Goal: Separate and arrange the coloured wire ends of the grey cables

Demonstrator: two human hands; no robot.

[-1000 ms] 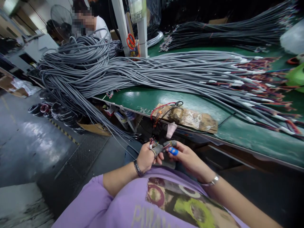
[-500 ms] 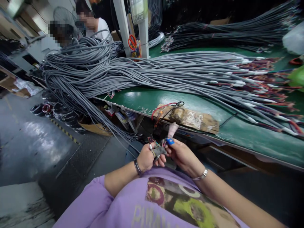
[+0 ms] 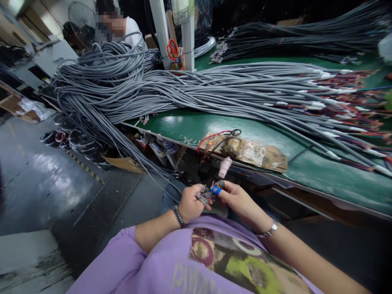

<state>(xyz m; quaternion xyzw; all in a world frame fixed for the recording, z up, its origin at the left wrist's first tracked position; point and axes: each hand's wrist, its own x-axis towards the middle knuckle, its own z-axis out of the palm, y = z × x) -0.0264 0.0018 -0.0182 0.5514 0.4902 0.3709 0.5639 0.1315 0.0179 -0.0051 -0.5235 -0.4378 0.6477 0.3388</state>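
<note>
My left hand (image 3: pixel 191 202) is closed around the end of a grey cable (image 3: pixel 172 195) that comes in from the left, in front of my body. Greyish wrapping shows about its fingers. Thin coloured wires (image 3: pixel 213 184) fan out at the fingertips, small and partly hidden. My right hand (image 3: pixel 237 200), with a blue wrap (image 3: pixel 216 190) on its thumb, pinches at these wires close beside the left fingers. Just beyond, a pale pink cone-shaped piece (image 3: pixel 225 167) hangs at the bench edge.
Long grey cables (image 3: pixel 171 92) lie across the green bench (image 3: pixel 260 130), with white-banded, stripped ends at right. A taped cardboard piece (image 3: pixel 260 155) with red and black leads sits at the front edge. Orange-handled scissors (image 3: pixel 173 50) hang by a post. Another person (image 3: pixel 131 30) is behind the cables.
My right hand has turned and shifted slightly, its blue-wrapped thumb now lower and closer to the left fingers. The wires fan out less visibly. The view has shifted a little.
</note>
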